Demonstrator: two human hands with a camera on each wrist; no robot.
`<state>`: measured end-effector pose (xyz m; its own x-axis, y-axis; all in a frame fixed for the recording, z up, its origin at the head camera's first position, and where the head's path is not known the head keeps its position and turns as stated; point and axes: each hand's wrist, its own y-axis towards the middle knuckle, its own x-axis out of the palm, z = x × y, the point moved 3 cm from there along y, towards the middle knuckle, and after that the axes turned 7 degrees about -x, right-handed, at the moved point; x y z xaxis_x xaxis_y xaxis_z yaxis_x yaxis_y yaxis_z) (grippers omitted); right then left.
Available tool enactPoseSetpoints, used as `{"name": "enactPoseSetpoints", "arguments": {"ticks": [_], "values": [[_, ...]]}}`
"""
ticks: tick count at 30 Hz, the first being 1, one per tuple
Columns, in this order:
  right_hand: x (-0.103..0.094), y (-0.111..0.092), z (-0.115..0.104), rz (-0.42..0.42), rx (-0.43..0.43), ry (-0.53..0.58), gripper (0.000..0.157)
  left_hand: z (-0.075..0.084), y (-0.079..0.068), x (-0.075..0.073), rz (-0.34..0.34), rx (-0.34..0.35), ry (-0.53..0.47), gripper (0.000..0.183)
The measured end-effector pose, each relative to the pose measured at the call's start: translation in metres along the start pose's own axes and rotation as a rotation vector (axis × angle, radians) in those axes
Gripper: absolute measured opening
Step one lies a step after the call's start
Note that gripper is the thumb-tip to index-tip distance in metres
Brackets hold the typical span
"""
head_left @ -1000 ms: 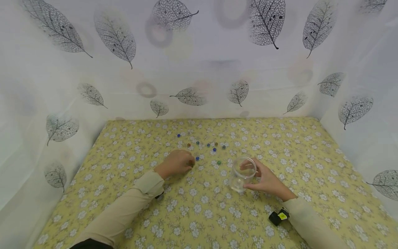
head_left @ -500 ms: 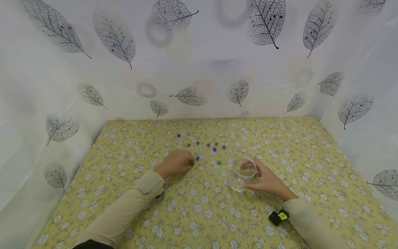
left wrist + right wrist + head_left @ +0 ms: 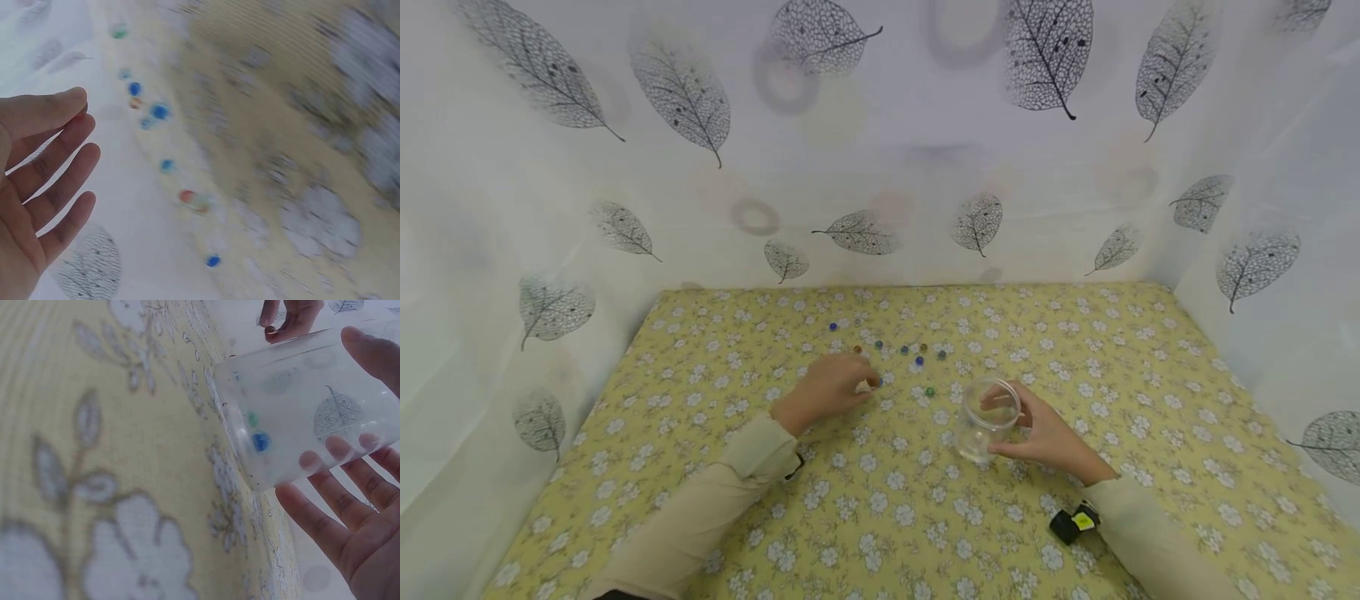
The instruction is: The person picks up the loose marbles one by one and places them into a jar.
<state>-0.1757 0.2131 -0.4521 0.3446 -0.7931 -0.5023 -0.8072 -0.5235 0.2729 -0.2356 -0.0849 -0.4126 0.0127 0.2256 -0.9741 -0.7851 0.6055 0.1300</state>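
My left hand (image 3: 831,387) is a little above the cloth, left of the loose glass marbles. In the left wrist view its thumb and index finger pinch a small dark-red marble (image 3: 84,111), mostly hidden by the fingertips; the other fingers are spread. A blue marble (image 3: 881,382) is partly covered by this hand in the head view. My right hand (image 3: 1037,433) grips a clear, lidless jar (image 3: 981,442) from its right side, the jar's base at the cloth. Blue and green spots show through the jar wall in the right wrist view; I cannot tell whether they are inside or behind.
Several marbles lie scattered beyond the hands, among them a blue marble (image 3: 832,327), an orange marble (image 3: 857,349) and a green marble (image 3: 929,391). A yellow floral cloth (image 3: 880,517) covers the table. White leaf-printed sheets (image 3: 880,167) stand around the back and sides.
My left hand has shifted slightly right and its wrist has turned, so it now partly covers the nearby blue marble. The right hand and the jar have stayed in place.
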Motion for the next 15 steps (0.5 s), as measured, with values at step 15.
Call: {"name": "enactPoseSetpoints", "arguments": {"ticks": [15], "values": [[0.001, -0.001, 0.001, 0.006, -0.008, -0.003, 0.062, 0.052, 0.006, -0.032, 0.149, 0.138, -0.022, 0.014]]}}
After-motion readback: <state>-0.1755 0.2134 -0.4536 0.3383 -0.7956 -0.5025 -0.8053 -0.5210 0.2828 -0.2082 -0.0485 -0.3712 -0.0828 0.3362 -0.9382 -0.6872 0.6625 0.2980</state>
